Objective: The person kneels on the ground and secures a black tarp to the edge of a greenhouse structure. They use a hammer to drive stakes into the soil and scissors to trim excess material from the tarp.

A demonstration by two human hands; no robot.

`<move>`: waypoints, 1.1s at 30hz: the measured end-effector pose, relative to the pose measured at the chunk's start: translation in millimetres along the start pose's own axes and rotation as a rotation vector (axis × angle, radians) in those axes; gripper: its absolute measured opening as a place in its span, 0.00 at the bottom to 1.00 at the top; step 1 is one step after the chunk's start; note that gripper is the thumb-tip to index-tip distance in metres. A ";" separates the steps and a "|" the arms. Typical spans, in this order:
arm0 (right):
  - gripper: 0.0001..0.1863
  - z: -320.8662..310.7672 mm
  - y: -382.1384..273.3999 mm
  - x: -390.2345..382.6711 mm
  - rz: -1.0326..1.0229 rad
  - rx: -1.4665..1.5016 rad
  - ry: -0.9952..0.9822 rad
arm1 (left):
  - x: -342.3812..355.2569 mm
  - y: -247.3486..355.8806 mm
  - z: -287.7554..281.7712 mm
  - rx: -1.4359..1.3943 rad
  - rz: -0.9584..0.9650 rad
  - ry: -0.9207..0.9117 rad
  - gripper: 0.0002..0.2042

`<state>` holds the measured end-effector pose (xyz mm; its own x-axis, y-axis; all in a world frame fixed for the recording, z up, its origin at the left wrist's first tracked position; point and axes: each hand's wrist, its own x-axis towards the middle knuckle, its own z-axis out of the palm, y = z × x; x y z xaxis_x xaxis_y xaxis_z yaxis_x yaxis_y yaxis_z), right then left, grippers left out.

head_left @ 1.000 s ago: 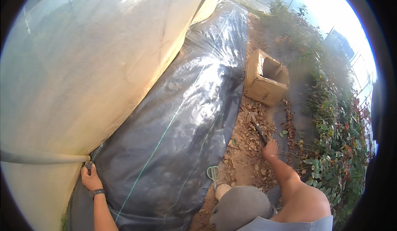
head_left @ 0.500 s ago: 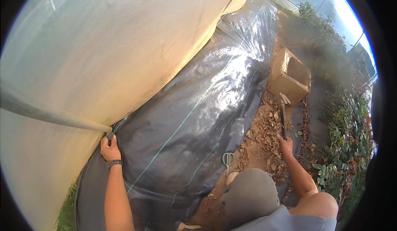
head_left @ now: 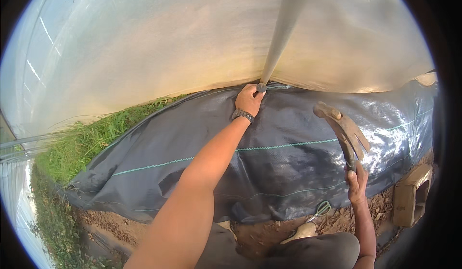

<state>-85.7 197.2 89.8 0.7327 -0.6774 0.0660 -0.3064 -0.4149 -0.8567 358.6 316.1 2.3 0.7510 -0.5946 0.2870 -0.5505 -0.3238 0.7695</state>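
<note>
At the foot of the pale pole [head_left: 281, 31], my left hand [head_left: 249, 99] is closed, pinching a small dark round-topped piece [head_left: 261, 87] against the upper edge of the black ground cover sheet [head_left: 192, 182]. What lies under that round top is hidden. My right hand [head_left: 356, 182] grips the short handle of a hand hoe [head_left: 342, 129] with fork tines. Its metal head is raised above the sheet, to the right of my left hand, with a blunt rounded end up and the tines pointing down right.
Translucent plastic sheeting [head_left: 183, 43] rises along the far side. Green-handled scissors [head_left: 322, 208] lie at the sheet's near edge. A cardboard box [head_left: 406, 201] sits on leaf-strewn soil at the right. Grass [head_left: 91, 144] grows at the left, with leafy plants [head_left: 50, 221] nearer.
The view has swung to the left. My right hand has lifted the hand hoe from beside the box to above the sheet. My left hand stays at the pole's foot.
</note>
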 end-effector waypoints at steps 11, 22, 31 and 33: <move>0.34 43.8 -24.2 149.5 -0.169 -0.325 -0.263 | -3.6 -14.4 18.3 0.002 0.044 0.057 0.10; 0.33 61.0 -31.4 178.6 -0.177 -0.395 -0.276 | -3.5 -13.4 17.8 0.044 0.030 0.055 0.10; 0.34 71.6 -23.3 199.6 -0.162 -0.571 -0.260 | -1.0 -16.8 19.2 0.089 -0.057 0.028 0.11; 0.34 68.1 -28.0 198.1 -0.224 -0.546 -0.261 | -0.8 -14.4 18.9 0.116 -0.076 0.021 0.12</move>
<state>109.4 115.9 92.1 0.9174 -0.3970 0.0273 -0.3437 -0.8251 -0.4483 359.1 307.4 -19.8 0.7992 -0.5497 0.2430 -0.5289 -0.4513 0.7187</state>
